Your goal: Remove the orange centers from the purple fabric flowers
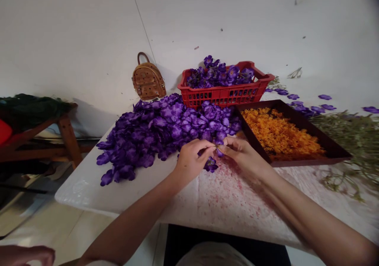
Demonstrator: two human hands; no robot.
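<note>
A white table (83,191) spreads across the middle and right of the frame. A heap of purple petals (160,127) covers its left and centre. At upper centre, behind the heap, a red basket (219,96) holds purple flowers (219,74). Right of centre, a dark red tray (310,163) contains orange flower pieces (278,133), and green stems (355,133) lie beside it at the frame's right edge. A brown backpack (149,80) stands against the wall, upper left of centre.

In the centre, the left hand (192,161) and right hand (244,155) meet, each with thumb and fingertips pinched on one small flower (220,153) just in front of the heap; its details are mostly hidden. A loose flower (211,165) lies on the table just below it, between the hands.
</note>
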